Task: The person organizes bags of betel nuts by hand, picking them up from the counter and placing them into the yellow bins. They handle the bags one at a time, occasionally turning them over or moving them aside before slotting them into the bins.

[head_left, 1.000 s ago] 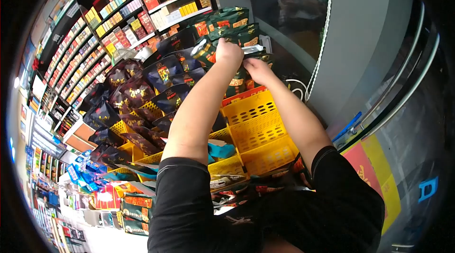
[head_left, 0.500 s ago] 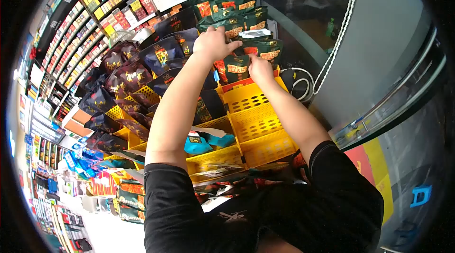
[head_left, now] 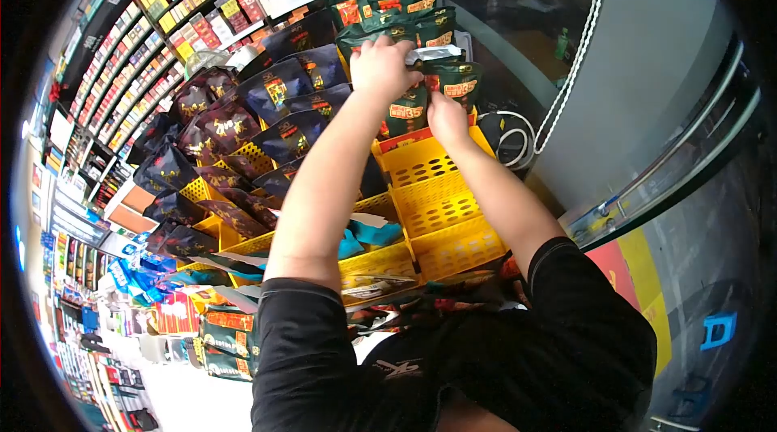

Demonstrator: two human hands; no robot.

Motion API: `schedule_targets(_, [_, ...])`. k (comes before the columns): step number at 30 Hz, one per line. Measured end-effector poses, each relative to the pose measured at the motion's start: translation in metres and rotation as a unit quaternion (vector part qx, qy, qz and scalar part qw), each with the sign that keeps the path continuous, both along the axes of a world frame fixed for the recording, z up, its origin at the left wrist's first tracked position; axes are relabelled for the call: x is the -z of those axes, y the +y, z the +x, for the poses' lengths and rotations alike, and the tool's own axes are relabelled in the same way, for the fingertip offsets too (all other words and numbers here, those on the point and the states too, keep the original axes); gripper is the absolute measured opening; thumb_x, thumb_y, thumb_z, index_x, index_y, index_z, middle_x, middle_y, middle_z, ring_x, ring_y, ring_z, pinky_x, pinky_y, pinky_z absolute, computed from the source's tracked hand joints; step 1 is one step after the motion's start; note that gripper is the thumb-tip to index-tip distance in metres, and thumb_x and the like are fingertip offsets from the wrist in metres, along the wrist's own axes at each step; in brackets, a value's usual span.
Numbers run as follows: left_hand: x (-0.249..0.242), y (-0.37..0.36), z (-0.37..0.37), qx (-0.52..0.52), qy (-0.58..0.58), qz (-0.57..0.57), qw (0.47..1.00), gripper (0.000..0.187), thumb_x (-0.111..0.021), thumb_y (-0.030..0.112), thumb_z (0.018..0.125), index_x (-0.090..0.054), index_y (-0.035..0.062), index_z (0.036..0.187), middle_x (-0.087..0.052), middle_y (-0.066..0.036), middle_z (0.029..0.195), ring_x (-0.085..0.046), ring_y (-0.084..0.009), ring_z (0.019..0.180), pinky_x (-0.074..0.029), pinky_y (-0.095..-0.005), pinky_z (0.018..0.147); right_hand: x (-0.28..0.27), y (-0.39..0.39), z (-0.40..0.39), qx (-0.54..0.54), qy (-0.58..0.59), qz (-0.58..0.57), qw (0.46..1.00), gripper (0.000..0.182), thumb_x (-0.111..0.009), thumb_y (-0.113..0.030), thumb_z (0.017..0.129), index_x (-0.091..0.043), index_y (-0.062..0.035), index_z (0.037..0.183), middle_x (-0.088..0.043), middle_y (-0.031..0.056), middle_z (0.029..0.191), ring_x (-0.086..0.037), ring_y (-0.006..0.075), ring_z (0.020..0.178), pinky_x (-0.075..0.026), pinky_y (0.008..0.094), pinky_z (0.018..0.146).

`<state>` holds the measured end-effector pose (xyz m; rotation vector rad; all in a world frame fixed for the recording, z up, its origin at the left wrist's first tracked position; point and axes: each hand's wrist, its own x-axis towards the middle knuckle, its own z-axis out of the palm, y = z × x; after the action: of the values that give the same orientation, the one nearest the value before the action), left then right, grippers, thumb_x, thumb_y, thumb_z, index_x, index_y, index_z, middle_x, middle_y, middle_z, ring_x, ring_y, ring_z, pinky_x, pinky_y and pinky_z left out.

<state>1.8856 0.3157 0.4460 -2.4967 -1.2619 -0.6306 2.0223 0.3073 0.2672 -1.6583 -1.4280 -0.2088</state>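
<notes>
My left hand (head_left: 382, 72) reaches over the green pouches at the far end of the display, fingers stretched forward and thumb out to the right. Its fingers lie against the upper part of the pouches; the contact is partly hidden. Below it stands a dark green pouch (head_left: 406, 110) with an orange label reading 35. My right hand (head_left: 447, 118) is closed at this pouch's right edge, its fingertips partly hidden. Just beyond the right hand is another green pouch (head_left: 460, 85). A white packet (head_left: 435, 53) lies on top between the rows.
Yellow perforated baskets (head_left: 437, 204) run toward me, with teal packets (head_left: 376, 234) in one. Dark blue pouches (head_left: 279, 92) and maroon pouches (head_left: 231, 124) stand left. A grey wall (head_left: 647, 68), a bead chain (head_left: 576, 68) and a white cable (head_left: 510, 140) are at right.
My left hand has moved a little right and its forearm has swung right, uncovering more blue pouches. The right hand has dropped slightly along the front green pouch's edge.
</notes>
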Motion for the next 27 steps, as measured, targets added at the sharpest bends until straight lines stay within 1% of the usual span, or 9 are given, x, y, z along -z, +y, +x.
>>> schedule_targets(2, [0.01,0.003,0.009,-0.022,-0.003,-0.043,0.999,0.065,-0.081,0.044,0.066,-0.062,0.0328,0.127,-0.061,-0.005,0.117,-0.055,-0.0279,0.117,-0.046,-0.0459,0.097,0.002,-0.011,-0.004,-0.003,0.01,0.026,1.0,0.013,-0.054,-0.01,0.085,-0.058,-0.0035,0.096,-0.066,0.0219,0.084,-0.064,0.0419,0.08,-0.052,0.0517,0.073])
schedule_targets(4, [0.018,0.009,0.013,0.01,-0.006,-0.06,0.998,0.064,-0.074,0.052,0.072,-0.061,0.0275,0.13,-0.06,-0.008,0.123,-0.054,-0.0311,0.119,-0.044,-0.0471,0.1,0.002,-0.021,-0.006,-0.02,0.028,0.026,0.999,0.009,-0.057,-0.011,0.085,-0.058,-0.0022,0.089,-0.066,0.0204,0.082,-0.065,0.0401,0.08,-0.052,0.0502,0.071])
schedule_targets(8, [0.034,0.017,0.017,0.053,0.031,-0.054,0.997,0.073,-0.063,0.061,0.078,-0.053,0.0226,0.139,-0.052,-0.013,0.137,-0.048,-0.0355,0.126,-0.038,-0.0479,0.107,-0.008,-0.026,0.004,0.011,-0.05,-0.125,0.991,0.016,-0.06,-0.022,0.085,-0.062,-0.0069,0.089,-0.068,0.0177,0.081,-0.066,0.0387,0.08,-0.052,0.0507,0.07])
schedule_targets(11, [0.042,0.018,0.009,0.029,0.101,-0.07,0.992,0.089,-0.059,0.065,0.078,-0.033,0.0227,0.151,-0.035,-0.015,0.152,-0.036,-0.0387,0.137,-0.027,-0.0479,0.115,-0.01,-0.022,0.004,0.014,-0.076,-0.158,0.984,0.017,-0.061,-0.026,0.085,-0.066,-0.0097,0.086,-0.07,0.0158,0.082,-0.067,0.0363,0.082,-0.05,0.0502,0.074])
schedule_targets(14, [0.046,0.019,0.002,0.038,0.094,-0.095,0.99,0.09,-0.06,0.066,0.077,-0.036,0.0201,0.15,-0.033,-0.016,0.153,-0.035,-0.0409,0.138,-0.028,-0.0486,0.114,-0.024,-0.023,0.002,0.018,-0.104,-0.223,0.969,0.02,-0.061,-0.028,0.084,-0.071,-0.0114,0.089,-0.071,0.0141,0.087,-0.068,0.0333,0.088,-0.05,0.0485,0.08])
schedule_targets(18, [0.044,0.033,-0.019,0.134,-0.075,-0.112,0.982,0.088,-0.07,0.051,0.076,-0.04,0.0068,0.146,-0.044,-0.023,0.144,-0.045,-0.0368,0.132,-0.036,-0.0378,0.11,-0.033,-0.034,0.004,0.022,-0.028,-0.25,0.968,0.025,-0.062,-0.03,0.085,-0.071,-0.011,0.098,-0.072,0.014,0.095,-0.068,0.0312,0.094,-0.051,0.047,0.087])
schedule_targets(20, [0.041,0.025,-0.035,0.132,-0.075,-0.027,0.988,0.075,-0.07,0.044,0.077,-0.05,0.0075,0.139,-0.047,-0.022,0.142,-0.05,-0.0361,0.127,-0.04,-0.04,0.107,-0.027,-0.045,0.007,-0.019,0.117,-0.094,0.989,0.027,-0.063,-0.027,0.084,-0.071,-0.0109,0.104,-0.072,0.0132,0.099,-0.068,0.0302,0.093,-0.053,0.0436,0.085])
schedule_targets(22, [0.036,0.009,-0.051,0.154,-0.079,-0.042,0.984,0.061,-0.069,0.039,0.078,-0.06,0.0051,0.128,-0.054,-0.021,0.135,-0.054,-0.0349,0.122,-0.044,-0.0392,0.103,-0.034,-0.065,0.007,-0.051,0.167,-0.047,0.983,0.029,-0.066,-0.022,0.083,-0.069,-0.0091,0.109,-0.072,0.0122,0.099,-0.069,0.0289,0.09,-0.054,0.039,0.082])
schedule_targets(27, [0.017,-0.108,-0.082,0.238,-0.028,-0.207,0.949,0.034,-0.07,0.028,0.083,-0.07,0.0006,0.104,-0.069,-0.018,0.101,-0.066,-0.0335,0.097,-0.052,-0.0388,0.086,-0.061,-0.127,-0.011,-0.19,0.259,0.031,0.947,0.029,-0.067,-0.016,0.086,-0.066,-0.0039,0.112,-0.073,0.0118,0.095,-0.07,0.0208,0.086,-0.054,0.0321,0.08])
